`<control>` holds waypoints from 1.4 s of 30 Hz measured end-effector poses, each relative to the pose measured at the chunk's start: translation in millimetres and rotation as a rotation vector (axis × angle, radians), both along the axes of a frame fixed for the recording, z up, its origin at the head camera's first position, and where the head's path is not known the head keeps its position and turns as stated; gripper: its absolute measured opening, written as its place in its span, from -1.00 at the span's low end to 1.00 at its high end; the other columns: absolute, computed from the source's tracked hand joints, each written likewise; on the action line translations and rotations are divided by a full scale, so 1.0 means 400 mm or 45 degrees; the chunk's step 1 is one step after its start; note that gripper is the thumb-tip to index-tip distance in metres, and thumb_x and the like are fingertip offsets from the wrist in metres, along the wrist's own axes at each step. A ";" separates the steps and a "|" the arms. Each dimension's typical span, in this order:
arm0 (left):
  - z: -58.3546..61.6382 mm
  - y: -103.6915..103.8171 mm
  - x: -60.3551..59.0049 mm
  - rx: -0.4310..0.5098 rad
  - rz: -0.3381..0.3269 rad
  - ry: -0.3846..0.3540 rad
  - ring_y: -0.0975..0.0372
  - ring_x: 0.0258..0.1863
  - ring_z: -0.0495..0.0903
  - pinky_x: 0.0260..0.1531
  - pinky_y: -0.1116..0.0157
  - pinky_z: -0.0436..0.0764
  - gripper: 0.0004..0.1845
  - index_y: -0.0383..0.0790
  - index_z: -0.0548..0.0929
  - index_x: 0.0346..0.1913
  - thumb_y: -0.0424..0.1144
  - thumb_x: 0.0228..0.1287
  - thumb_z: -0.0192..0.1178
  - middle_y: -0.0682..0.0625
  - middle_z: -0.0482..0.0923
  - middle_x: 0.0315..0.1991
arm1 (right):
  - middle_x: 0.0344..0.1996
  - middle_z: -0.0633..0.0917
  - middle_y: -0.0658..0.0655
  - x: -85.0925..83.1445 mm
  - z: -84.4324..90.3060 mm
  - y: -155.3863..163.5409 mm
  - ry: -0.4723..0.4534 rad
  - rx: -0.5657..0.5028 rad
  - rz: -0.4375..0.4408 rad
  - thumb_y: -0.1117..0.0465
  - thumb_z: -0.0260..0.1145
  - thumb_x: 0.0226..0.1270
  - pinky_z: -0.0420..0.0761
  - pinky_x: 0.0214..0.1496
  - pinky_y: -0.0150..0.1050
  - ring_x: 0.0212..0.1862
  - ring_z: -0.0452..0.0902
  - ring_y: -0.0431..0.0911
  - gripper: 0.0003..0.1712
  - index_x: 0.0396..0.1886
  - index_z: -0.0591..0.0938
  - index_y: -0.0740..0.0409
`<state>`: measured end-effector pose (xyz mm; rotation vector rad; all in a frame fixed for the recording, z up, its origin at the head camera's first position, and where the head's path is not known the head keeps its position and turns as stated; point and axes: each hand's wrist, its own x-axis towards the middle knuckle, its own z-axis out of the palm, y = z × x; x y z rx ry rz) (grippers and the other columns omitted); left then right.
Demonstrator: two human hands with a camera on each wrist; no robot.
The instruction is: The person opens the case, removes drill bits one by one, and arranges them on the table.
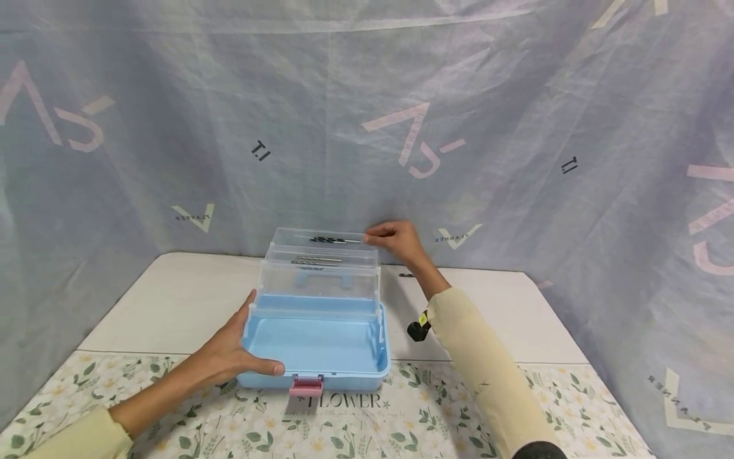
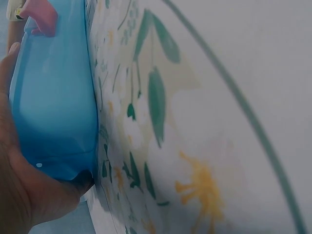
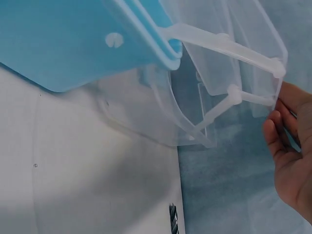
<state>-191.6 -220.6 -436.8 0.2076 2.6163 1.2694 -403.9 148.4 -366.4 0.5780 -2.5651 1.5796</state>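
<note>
A light blue plastic toolbox (image 1: pixel 321 344) stands with its clear fold-out trays (image 1: pixel 321 280) raised and a pink latch (image 1: pixel 306 386) hanging at the front. Dark drill bits (image 1: pixel 327 240) lie in the top tray, and lighter ones (image 1: pixel 315 260) in the tray beneath. My left hand (image 1: pixel 232 350) grips the box's left end, thumb on the front rim and fingers along the side. At the top tray's right end, my right hand (image 1: pixel 395 239) pinches the tray edge with bent fingers; whether a bit is between them is hidden. The right wrist view shows the white hinge arms (image 3: pixel 229 46).
Right of the box, a drill bit (image 1: pixel 407 275) lies near the table's back edge. A black object (image 1: pixel 418 330) with a yellow label is partly covered by the right sleeve. A flowered mat (image 1: pixel 258 433) covers the front of the white table; a grey cloth (image 1: pixel 321 127) hangs behind.
</note>
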 end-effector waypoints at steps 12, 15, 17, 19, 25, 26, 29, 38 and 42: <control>-0.003 -0.002 -0.003 0.027 -0.004 -0.012 -0.58 0.77 -0.21 0.46 -0.65 0.34 0.84 0.13 -0.59 0.85 0.18 -0.03 0.84 -0.51 -0.42 0.84 | 0.09 0.92 0.19 -0.021 -0.007 -0.038 0.002 0.091 0.023 0.09 0.65 0.48 0.77 0.11 -0.03 0.08 0.82 0.06 -0.70 0.10 0.95 0.08; -0.004 -0.002 -0.003 0.026 -0.006 0.001 -0.58 0.77 -0.20 0.46 -0.64 0.35 0.83 0.12 -0.57 0.85 0.17 -0.03 0.84 -0.51 -0.41 0.85 | 0.09 0.93 0.20 -0.022 -0.010 -0.045 -0.002 0.095 0.032 0.10 0.65 0.48 0.78 0.17 -0.05 0.16 0.84 0.07 -0.70 0.11 0.95 0.09; -0.005 -0.001 -0.003 0.029 -0.007 0.011 -0.58 0.77 -0.19 0.47 -0.64 0.34 0.84 0.11 -0.57 0.86 0.17 -0.03 0.84 -0.51 -0.41 0.85 | 0.07 0.94 0.20 -0.020 -0.010 -0.048 -0.002 0.102 0.033 0.12 0.65 0.48 0.77 0.16 -0.09 0.16 0.84 0.07 -0.71 0.10 0.95 0.10; -0.005 0.000 -0.003 0.030 -0.007 0.018 -0.58 0.77 -0.19 0.47 -0.64 0.34 0.84 0.09 -0.56 0.86 0.18 -0.04 0.85 -0.51 -0.40 0.84 | 0.05 0.94 0.20 -0.020 -0.010 -0.050 0.001 0.111 0.029 0.13 0.66 0.47 0.74 0.09 -0.14 0.11 0.85 0.05 -0.72 0.08 0.95 0.10; -0.004 0.000 -0.003 0.024 0.000 0.019 -0.58 0.77 -0.17 0.48 -0.64 0.32 0.85 0.07 -0.56 0.86 0.18 -0.06 0.85 -0.51 -0.39 0.84 | 0.08 0.94 0.17 -0.020 -0.012 -0.059 0.031 0.185 0.021 0.13 0.69 0.42 0.63 -0.08 -0.23 -0.02 0.79 0.03 -0.75 0.02 0.97 0.11; -0.004 0.000 -0.003 0.022 0.001 0.018 -0.58 0.77 -0.17 0.48 -0.64 0.32 0.85 0.07 -0.56 0.86 0.18 -0.06 0.85 -0.51 -0.39 0.84 | 0.09 0.93 0.17 -0.021 -0.012 -0.061 0.035 0.200 0.018 0.13 0.69 0.42 0.65 -0.06 -0.23 0.01 0.81 0.03 -0.75 0.01 0.97 0.11; -0.005 0.000 -0.004 0.020 0.004 0.018 -0.58 0.77 -0.17 0.48 -0.64 0.32 0.85 0.08 -0.56 0.86 0.18 -0.06 0.85 -0.52 -0.39 0.84 | 0.12 0.93 0.16 -0.024 -0.010 -0.065 0.044 0.240 0.006 0.14 0.69 0.42 0.70 -0.02 -0.23 0.09 0.83 0.05 -0.77 -0.01 0.97 0.10; -0.009 0.000 -0.006 0.018 0.007 0.015 -0.57 0.77 -0.16 0.49 -0.64 0.32 0.86 0.08 -0.56 0.86 0.18 -0.07 0.86 -0.52 -0.37 0.84 | 0.01 0.94 0.23 -0.024 -0.008 -0.066 0.051 0.282 0.040 0.21 0.60 0.53 0.39 -0.34 -0.29 -0.46 0.40 -0.17 -0.81 0.00 0.96 0.17; -0.007 0.000 -0.005 0.010 0.014 0.015 -0.57 0.77 -0.14 0.50 -0.64 0.31 0.86 0.07 -0.56 0.86 0.19 -0.08 0.86 -0.52 -0.36 0.84 | -0.05 0.95 0.26 -0.018 -0.004 -0.065 0.069 0.315 0.059 0.21 0.52 0.62 0.29 -0.41 -0.28 -0.55 0.17 -0.17 -0.80 0.05 0.95 0.18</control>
